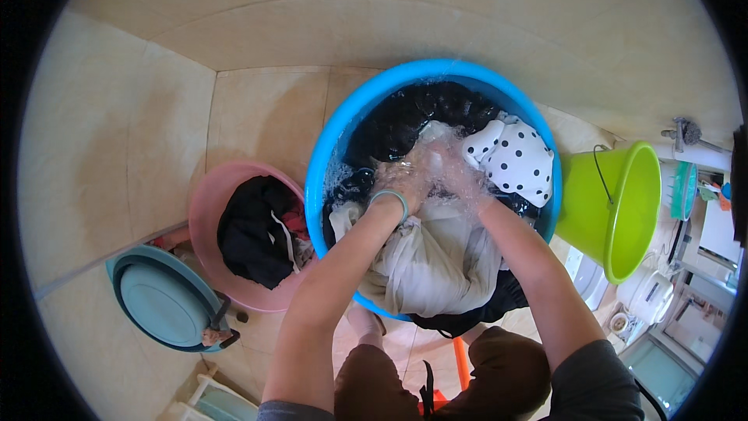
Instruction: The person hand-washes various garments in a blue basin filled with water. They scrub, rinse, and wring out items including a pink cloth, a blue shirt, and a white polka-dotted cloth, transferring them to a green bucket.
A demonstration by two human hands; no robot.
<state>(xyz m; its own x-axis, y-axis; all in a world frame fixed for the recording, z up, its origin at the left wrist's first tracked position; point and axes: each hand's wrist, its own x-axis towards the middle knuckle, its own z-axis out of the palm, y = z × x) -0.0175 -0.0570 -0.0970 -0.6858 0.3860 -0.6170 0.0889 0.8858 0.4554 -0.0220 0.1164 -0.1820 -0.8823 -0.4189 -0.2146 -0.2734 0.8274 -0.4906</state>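
Note:
A large blue basin (321, 152) holds water and laundry. Both my arms reach down into its middle, where the water splashes. My left hand (401, 178), with a pale green band (396, 197) around the wrist, is close beside my right hand (461, 177). Splashes and motion blur hide the fingers of both, so their grip does not show. Beneath my wrists a light beige garment (436, 265) hangs over the basin's near side. White cloth with black dots (518, 157) bulges up right of my right hand. Dark clothes (405, 113) float along the far side.
Left of the basin, a pink tub (204, 203) holds a black garment (253, 222) and something red. A teal folding basin (164, 306) leans farther left. On the right, a lime green bucket (604, 203) lies tilted against the blue basin. Tiled walls (389, 23) rise behind.

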